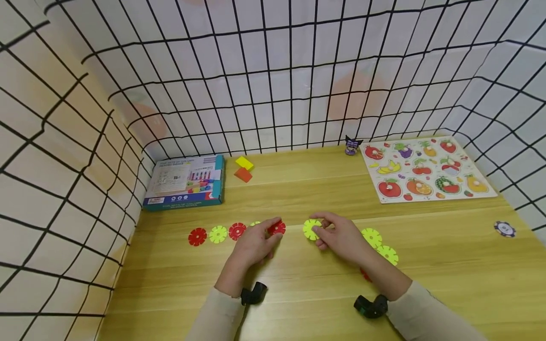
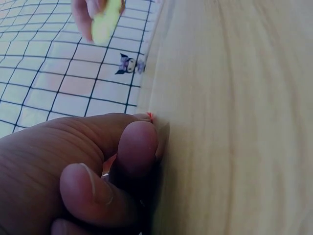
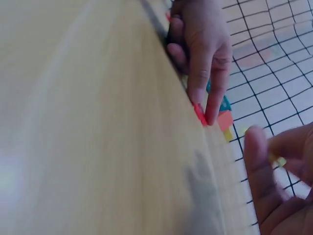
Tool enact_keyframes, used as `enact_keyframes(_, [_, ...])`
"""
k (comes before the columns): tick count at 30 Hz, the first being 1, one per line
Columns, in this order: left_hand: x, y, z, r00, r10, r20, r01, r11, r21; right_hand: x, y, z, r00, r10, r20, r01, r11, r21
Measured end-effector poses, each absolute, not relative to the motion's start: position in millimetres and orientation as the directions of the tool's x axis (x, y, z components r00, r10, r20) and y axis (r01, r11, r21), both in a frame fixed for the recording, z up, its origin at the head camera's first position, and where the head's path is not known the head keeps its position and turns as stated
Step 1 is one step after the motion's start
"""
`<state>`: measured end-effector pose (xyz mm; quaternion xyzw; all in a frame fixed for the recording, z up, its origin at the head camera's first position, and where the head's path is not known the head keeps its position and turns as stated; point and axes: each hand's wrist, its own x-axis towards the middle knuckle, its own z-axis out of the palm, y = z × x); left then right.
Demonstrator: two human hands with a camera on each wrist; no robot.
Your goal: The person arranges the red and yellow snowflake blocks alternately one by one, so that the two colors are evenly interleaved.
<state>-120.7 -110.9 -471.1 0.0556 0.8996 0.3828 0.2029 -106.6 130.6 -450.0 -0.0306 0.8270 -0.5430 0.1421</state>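
In the head view a row of red and yellow-green notched plastic discs runs along the table. My left hand (image 1: 255, 242) is at its right end, thumb and forefinger gripping the edges of a red notched disc (image 1: 278, 228) flat on the wood. That red disc (image 3: 199, 114) also shows between those fingers in the right wrist view. To its right, my right hand (image 1: 342, 237) pinches a yellow-green notched disc (image 1: 312, 229), which appears raised off the table in the left wrist view. One yellow-green disc (image 1: 254, 223) of the row is mostly hidden behind the left hand.
Beside the right forearm lie more yellow-green discs (image 1: 387, 255) and a partly covered red one (image 1: 366, 274). A boxed set (image 1: 183, 182), yellow block (image 1: 244, 163), orange block (image 1: 243, 174), small figurine (image 1: 351, 146), fruit puzzle board (image 1: 426, 170) and poker chip (image 1: 505, 229) surround them. Black wire mesh (image 1: 290, 71) encloses the table.
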Motion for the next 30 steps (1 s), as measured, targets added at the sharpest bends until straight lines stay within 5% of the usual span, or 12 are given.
enact_keyframes(7, [-121.0, -111.4, -471.4, -0.911, 0.256, -0.324, -0.062, 0.691, 0.721, -128.4, 106.8, -459.0, -0.952, -0.225, -0.208, 0.067, 0.509, -0.858])
enact_keyframes(15, [-122.0, -110.1, -470.3, -0.909, 0.266, -0.32, -0.045, 0.701, 0.712, -140.9, 91.1, -464.1, -0.968, -0.242, -0.061, -0.172, 0.825, -0.538])
enact_keyframes(30, [-122.6, -112.1, -473.4, -0.909, 0.274, -0.314, -0.034, 0.702, 0.711, -141.1, 88.6, -465.7, -0.969, -0.235, -0.071, -0.161, 0.828, -0.537])
